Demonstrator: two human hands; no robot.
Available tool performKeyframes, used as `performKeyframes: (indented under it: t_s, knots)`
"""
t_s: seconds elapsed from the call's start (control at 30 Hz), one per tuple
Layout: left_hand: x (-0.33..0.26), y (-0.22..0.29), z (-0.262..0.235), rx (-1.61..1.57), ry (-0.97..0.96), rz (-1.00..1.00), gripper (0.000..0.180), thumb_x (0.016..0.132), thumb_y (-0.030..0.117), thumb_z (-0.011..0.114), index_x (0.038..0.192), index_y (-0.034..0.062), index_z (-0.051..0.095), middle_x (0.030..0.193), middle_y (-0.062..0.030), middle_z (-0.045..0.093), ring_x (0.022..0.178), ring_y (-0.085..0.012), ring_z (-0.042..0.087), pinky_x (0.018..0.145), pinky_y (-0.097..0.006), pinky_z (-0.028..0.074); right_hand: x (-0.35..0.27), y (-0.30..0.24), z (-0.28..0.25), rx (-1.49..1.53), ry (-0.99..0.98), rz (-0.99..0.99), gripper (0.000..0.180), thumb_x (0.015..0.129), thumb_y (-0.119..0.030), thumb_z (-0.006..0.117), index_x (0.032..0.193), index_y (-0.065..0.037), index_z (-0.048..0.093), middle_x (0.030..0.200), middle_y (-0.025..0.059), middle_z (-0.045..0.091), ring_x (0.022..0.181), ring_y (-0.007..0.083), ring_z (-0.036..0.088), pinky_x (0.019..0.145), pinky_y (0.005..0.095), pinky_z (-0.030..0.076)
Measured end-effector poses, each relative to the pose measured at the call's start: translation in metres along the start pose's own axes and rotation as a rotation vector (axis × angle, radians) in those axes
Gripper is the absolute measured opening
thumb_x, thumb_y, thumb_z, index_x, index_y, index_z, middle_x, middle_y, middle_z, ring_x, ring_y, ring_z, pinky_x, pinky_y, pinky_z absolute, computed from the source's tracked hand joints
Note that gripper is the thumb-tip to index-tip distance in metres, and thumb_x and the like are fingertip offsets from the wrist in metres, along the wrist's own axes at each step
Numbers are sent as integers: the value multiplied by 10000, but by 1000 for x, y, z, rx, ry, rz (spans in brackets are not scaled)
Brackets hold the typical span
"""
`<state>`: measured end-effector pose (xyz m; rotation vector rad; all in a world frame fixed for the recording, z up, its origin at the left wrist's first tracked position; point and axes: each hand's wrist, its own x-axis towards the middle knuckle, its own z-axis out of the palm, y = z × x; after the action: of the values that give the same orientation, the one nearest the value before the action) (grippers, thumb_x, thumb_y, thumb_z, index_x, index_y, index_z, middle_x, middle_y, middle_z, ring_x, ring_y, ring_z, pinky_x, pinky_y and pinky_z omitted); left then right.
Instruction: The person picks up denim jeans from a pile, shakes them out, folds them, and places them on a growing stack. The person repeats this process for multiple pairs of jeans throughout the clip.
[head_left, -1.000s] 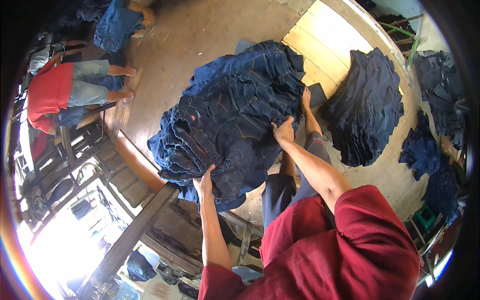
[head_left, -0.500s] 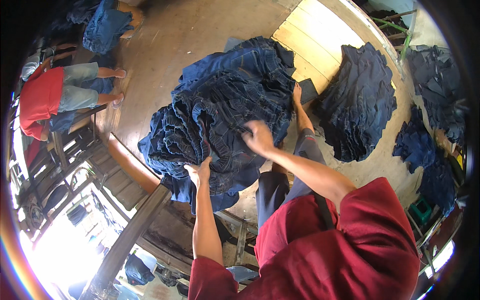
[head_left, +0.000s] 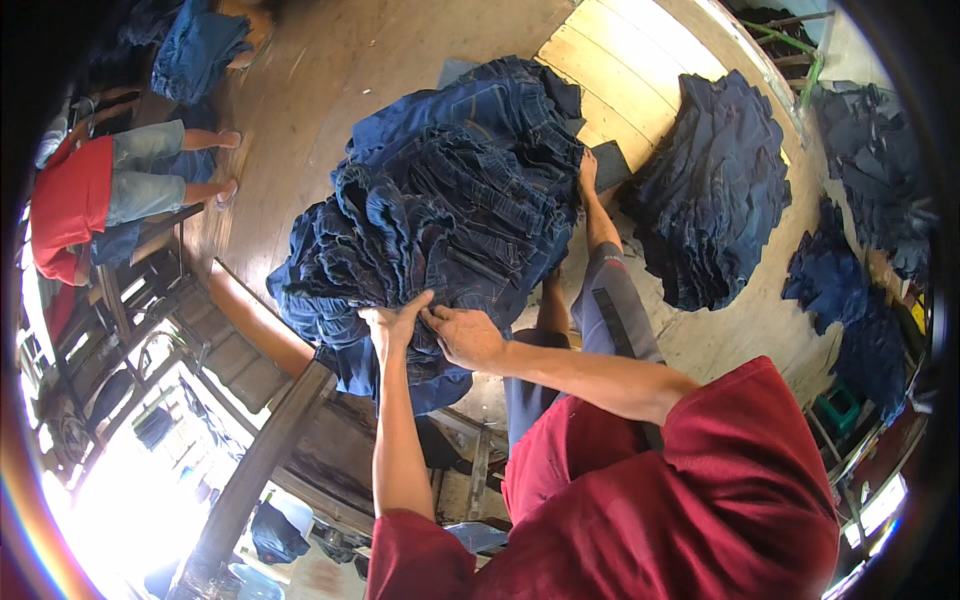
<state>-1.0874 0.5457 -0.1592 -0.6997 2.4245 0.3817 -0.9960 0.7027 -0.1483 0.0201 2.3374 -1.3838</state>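
Observation:
A large heap of dark blue denim garments [head_left: 470, 180] lies on the floor before me, many with gathered, ruffled edges folded together at its left. At the heap's near edge my left hand [head_left: 392, 326] is closed on the denim, thumb pointing right. Close beside it, my right hand [head_left: 468, 338] has its fingers curled and pinched at the cloth by the left thumb. The fingertips of both hands are partly hidden in the folds.
My bare foot [head_left: 589, 170] rests against the heap's right side. Another denim pile [head_left: 710, 190] lies to the right, with more dark cloth [head_left: 880, 170] beyond. At far left a person in a red shirt [head_left: 75, 205] bends over. A wooden beam [head_left: 250, 480] runs at lower left.
My right hand has come down and left from above the middle of the heap to the cloth beside my left hand. The left hand keeps its hold on the near edge.

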Motion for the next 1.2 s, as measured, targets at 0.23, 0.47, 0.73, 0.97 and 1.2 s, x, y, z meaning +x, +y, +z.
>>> performKeyframes:
  t_s: [0.23, 0.47, 0.73, 0.97, 1.2]
  knots:
    - [6, 5, 8, 111, -9, -135, 1574, 574, 581, 977, 1560, -228, 54, 1559, -440, 383, 1467, -483, 451, 1219, -441, 390, 55, 139, -1, 79, 261, 707, 425, 1014, -341, 647, 1335, -68, 594, 1370, 232, 605, 1279, 446, 594, 1020, 514, 539]
    - [-14, -17, -14, -61, 158, -147, 1368, 591, 371, 1024, 1551, -182, 222, 1551, -376, 431, 1452, -457, 463, 1226, -441, 364, 66, 177, 24, 541, 199, 1166, 565, 959, -407, 743, 1357, -35, 593, 1349, 243, 684, 1273, 391, 653, 1069, 477, 519]
    - [-19, -137, -71, -710, 50, -7, 1008, 646, -38, 950, 1525, 1, 460, 1509, -149, 560, 1308, -316, 581, 1179, -443, 414, -10, 19, 16, 370, -41, -344, 372, 966, -236, 746, 1320, -137, 690, 1098, 159, 758, 1014, 393, 728, 913, 492, 567]
    - [-13, -150, -55, -739, 36, -158, 1140, 683, -21, 948, 1624, 46, 310, 1577, -137, 503, 1395, -327, 521, 1237, -468, 358, 5, 89, -20, -15, -151, 303, 313, 907, -340, 795, 1051, -67, 744, 925, 214, 739, 939, 415, 733, 836, 550, 573]
    - [-15, -120, -28, -598, 123, -157, 1254, 652, 26, 981, 1642, -2, 211, 1669, -178, 362, 1497, -346, 391, 1288, -469, 262, 49, 185, -46, -288, 28, 397, 361, 970, -352, 719, 1260, -140, 750, 1520, 267, 466, 1470, 449, 374, 1183, 737, 285]
